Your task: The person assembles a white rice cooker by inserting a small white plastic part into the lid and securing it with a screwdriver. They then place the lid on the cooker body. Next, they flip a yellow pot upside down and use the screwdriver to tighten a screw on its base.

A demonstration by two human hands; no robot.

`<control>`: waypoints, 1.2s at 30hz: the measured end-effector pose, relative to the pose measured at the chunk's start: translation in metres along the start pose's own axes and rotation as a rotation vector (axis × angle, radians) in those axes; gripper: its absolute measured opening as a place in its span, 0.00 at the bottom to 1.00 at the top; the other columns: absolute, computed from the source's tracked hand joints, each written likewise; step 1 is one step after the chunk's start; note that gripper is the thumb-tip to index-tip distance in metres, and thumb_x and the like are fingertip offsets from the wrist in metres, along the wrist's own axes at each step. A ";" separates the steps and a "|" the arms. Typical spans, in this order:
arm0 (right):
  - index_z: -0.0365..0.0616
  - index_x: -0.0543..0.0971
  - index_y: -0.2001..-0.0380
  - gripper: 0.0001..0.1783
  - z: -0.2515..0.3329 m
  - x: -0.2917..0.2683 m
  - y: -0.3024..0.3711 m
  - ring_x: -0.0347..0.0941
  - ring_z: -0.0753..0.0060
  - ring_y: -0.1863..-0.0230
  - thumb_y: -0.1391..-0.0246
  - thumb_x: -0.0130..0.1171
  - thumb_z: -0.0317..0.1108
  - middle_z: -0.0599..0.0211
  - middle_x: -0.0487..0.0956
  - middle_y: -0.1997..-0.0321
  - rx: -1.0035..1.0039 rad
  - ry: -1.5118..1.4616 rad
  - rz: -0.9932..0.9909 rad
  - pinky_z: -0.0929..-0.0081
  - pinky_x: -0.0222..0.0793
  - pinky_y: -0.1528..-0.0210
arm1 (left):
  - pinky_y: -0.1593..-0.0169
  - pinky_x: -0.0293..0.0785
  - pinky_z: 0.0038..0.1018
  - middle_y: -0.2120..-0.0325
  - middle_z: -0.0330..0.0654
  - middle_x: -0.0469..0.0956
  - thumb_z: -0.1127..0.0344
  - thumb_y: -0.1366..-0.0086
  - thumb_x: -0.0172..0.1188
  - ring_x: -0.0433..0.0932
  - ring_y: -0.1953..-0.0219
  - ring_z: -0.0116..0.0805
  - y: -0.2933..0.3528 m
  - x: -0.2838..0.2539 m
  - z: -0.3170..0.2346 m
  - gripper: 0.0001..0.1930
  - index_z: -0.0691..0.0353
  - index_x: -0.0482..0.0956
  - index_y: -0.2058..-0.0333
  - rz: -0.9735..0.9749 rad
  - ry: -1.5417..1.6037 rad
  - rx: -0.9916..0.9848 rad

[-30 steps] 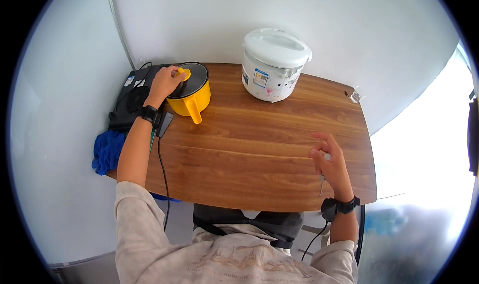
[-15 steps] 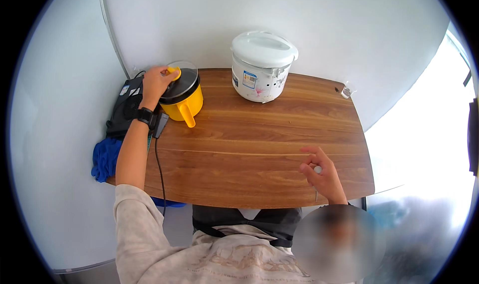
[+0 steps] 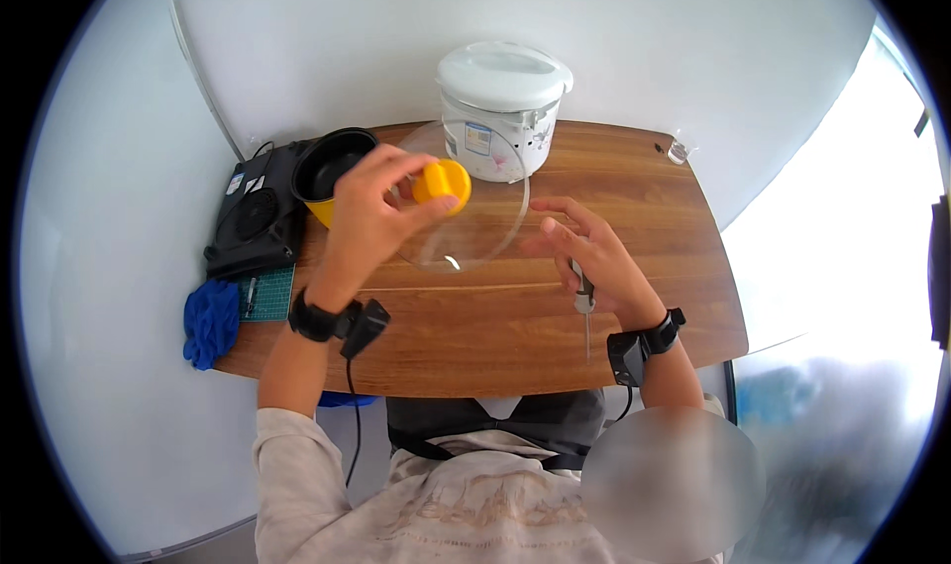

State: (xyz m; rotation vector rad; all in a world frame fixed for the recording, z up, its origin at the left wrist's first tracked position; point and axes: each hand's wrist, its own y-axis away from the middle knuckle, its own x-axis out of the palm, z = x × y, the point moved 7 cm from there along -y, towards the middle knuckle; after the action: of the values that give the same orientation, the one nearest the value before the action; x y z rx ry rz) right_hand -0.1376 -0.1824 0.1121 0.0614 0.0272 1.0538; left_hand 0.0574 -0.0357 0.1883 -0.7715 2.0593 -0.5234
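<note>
Glass lid (image 3: 485,225): moved from the yellow pot (image 3: 320,210), left of the rice cooker (image 3: 505,97), to in front of that cooker.
Yellow knob (image 3: 446,184): pinched by the fingers of your left hand (image 3: 370,207), likely keeping them off the glass.
Screwdriver-like tool (image 3: 583,301): tucked in your right hand (image 3: 606,267), lower fingers apparently curled round it, leaving thumb and forefinger spread.

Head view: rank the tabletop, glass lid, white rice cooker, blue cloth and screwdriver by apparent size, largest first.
1. Tabletop
2. Glass lid and white rice cooker: too alike to rank; the lid is nearer the camera
3. Blue cloth
4. Screwdriver
</note>
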 end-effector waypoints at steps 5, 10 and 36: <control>0.41 0.75 0.47 0.19 -0.015 -0.004 0.009 0.64 0.88 0.83 0.35 0.61 0.40 0.60 0.86 0.63 0.067 -0.161 -0.034 0.88 0.62 0.81 | 0.67 0.73 0.20 0.64 0.37 0.78 0.54 0.46 0.77 0.75 0.69 0.26 0.023 0.050 -0.006 0.24 0.65 0.85 0.55 0.141 0.157 -0.088; 0.42 0.77 0.54 0.11 -0.044 -0.022 0.016 0.63 0.88 0.83 0.37 0.62 0.32 0.64 0.86 0.64 0.127 -0.212 -0.110 0.89 0.61 0.81 | 0.61 0.75 0.27 0.61 0.40 0.79 0.53 0.38 0.70 0.78 0.65 0.33 0.035 0.085 0.004 0.24 0.64 0.82 0.50 0.306 0.170 -0.114; 0.40 0.79 0.60 0.06 -0.135 -0.209 -0.032 0.63 0.85 0.79 0.39 0.62 0.28 0.63 0.86 0.64 0.232 -0.229 -0.559 0.81 0.67 0.77 | 0.53 0.77 0.27 0.61 0.42 0.84 0.64 0.29 0.61 0.81 0.60 0.31 0.093 0.064 0.082 0.13 0.63 0.81 0.50 0.497 0.127 -0.399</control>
State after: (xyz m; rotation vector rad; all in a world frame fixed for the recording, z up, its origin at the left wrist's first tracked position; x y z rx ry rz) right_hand -0.2205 -0.3750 -0.0263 0.3638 -0.0392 0.4762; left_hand 0.0664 -0.0194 0.0498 -0.4206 2.4005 0.1249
